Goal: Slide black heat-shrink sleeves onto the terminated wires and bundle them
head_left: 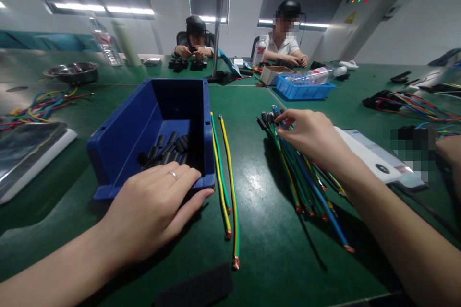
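Observation:
A dark blue storage bin stands at my left, with short black tubes lying inside. My left hand lies over the bin's front lip, fingers on the inner side and thumb outside, gripping the edge. On the right, my right hand pinches at the top of a bundle of wires. These are green, blue and yellow-green, with bare copper at the near ends and black sleeves at the far ends. My fingertips partly hide the wire they hold. Between the hands lie several loose yellow-green wires.
Phones lie right of the bundle. A tablet-like device, tangled wires and a metal bowl are at left. Farther back are a light blue tray and two seated people. A black strip lies in front.

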`<state>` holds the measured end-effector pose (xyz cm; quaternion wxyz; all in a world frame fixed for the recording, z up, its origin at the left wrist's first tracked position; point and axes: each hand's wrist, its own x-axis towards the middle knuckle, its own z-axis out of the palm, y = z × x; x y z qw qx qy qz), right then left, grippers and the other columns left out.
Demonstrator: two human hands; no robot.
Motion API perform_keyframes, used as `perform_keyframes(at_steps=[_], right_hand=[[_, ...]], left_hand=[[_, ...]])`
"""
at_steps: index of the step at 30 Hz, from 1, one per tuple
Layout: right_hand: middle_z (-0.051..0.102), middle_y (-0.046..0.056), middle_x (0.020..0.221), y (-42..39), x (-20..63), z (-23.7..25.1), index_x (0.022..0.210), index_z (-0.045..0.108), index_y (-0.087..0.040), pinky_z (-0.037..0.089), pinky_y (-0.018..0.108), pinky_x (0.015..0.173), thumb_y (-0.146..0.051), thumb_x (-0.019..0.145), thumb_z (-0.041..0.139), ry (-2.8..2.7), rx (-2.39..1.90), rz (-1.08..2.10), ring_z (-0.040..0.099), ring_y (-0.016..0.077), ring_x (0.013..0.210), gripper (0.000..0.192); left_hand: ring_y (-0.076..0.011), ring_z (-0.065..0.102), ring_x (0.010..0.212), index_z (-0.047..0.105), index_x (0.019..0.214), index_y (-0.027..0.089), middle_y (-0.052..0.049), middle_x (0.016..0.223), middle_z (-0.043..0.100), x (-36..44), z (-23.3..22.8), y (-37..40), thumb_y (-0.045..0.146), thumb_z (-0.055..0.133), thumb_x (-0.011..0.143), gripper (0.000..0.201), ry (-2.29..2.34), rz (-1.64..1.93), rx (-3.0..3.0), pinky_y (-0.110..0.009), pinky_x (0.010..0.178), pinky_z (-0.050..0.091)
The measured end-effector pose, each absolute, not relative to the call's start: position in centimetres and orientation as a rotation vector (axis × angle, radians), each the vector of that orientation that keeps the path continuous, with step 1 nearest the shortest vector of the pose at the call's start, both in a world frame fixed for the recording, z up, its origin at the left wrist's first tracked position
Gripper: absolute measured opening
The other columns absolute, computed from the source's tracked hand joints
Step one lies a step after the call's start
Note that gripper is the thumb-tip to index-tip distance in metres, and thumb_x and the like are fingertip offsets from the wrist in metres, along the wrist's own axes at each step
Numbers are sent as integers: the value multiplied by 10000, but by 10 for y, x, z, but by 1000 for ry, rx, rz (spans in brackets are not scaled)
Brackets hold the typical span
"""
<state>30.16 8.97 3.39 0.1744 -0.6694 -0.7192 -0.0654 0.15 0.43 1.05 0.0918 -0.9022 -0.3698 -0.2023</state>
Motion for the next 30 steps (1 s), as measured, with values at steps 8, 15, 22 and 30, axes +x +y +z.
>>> perform_keyframes(at_steps=[8, 15, 22, 30], right_hand=[[754, 76, 912, 96, 305, 28, 955, 759, -222, 431, 336, 641, -314, 858, 536, -2093, -1891, -155, 691, 287, 839, 260], [752, 77, 906, 99, 307, 21, 956, 743, -224, 412, 312, 625, -315, 902, 487, -2116, -1897, -246, 683, 260, 809, 277], [730, 71, 868, 93, 297, 21, 938, 707, -210, 381, 296, 599, -333, 841, 592, -2115, -1946, -271, 659, 247, 780, 194], [747, 93, 881, 97, 302, 26, 947, 759, -163, 461, 334, 679, -246, 804, 560, -2021, -1803, -203, 681, 264, 827, 258]], left_hand=[[-218, 614, 672, 609, 892, 170, -40, 742, 636, 3, 10, 5, 372, 364, 1026, 345, -1099, -581, -2680, -328, 596, 454], [-210, 613, 663, 617, 882, 173, -34, 736, 639, 2, 10, 4, 380, 370, 1023, 352, -1105, -590, -2677, -318, 586, 453], [-216, 605, 664, 608, 884, 174, -35, 735, 628, 2, 10, 5, 374, 366, 1025, 344, -1094, -574, -2678, -325, 595, 445], [-224, 593, 648, 588, 885, 175, -32, 726, 607, 3, 11, 6, 364, 371, 1025, 319, -1078, -575, -2691, -331, 578, 431]])
